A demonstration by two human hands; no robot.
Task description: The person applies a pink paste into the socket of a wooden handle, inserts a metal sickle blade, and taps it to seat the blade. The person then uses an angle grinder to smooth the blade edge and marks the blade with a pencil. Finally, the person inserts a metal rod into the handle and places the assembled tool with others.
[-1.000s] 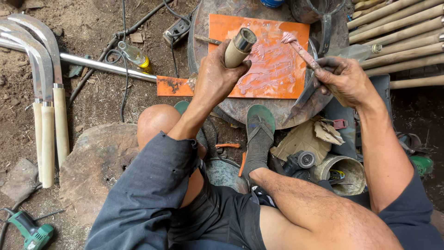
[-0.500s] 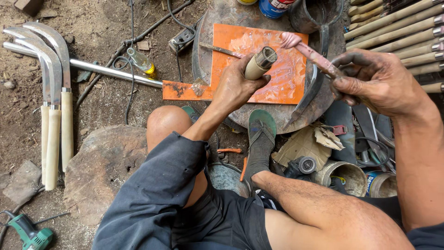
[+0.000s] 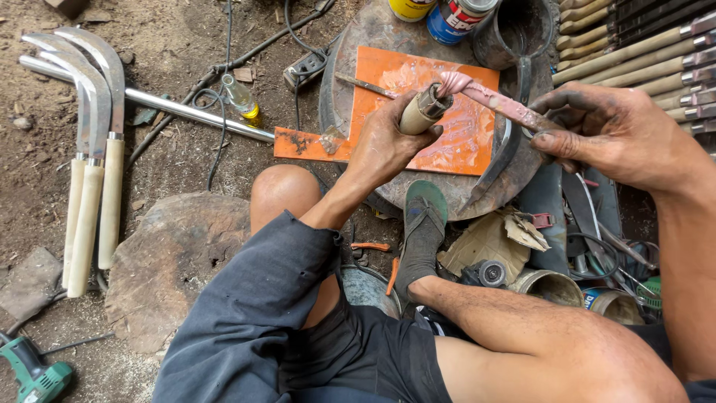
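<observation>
My left hand (image 3: 388,142) is wrapped tight round a pale wooden handle (image 3: 419,113) with a metal collar at its open end, holding it tilted up and to the right. My right hand (image 3: 608,130) pinches the middle of a curved sickle blade (image 3: 501,145); its narrow tang (image 3: 496,101) is coated in pink paste, and the pink tip sits right at the mouth of the handle, touching or just entering it, I cannot tell which. The dark blade curves down from my right fingers to a point near the edge of the round metal plate (image 3: 339,82).

Both hands hang above an orange board (image 3: 388,67) smeared with the same pink paste, which lies on that plate. Room is tight to the right: a row of finished handles (image 3: 634,56) lies close beside my right hand, and two tins (image 3: 447,15) and a dark pot (image 3: 514,30) stand at the plate's far rim. Below, my sandalled foot (image 3: 421,224) rests against the plate's near edge, with cans and scrap (image 3: 552,280) just right of it. To the left the ground is more open: a steel pipe (image 3: 171,104), a small bottle (image 3: 242,97), and three finished sickles (image 3: 93,149) lie well apart from the hands.
</observation>
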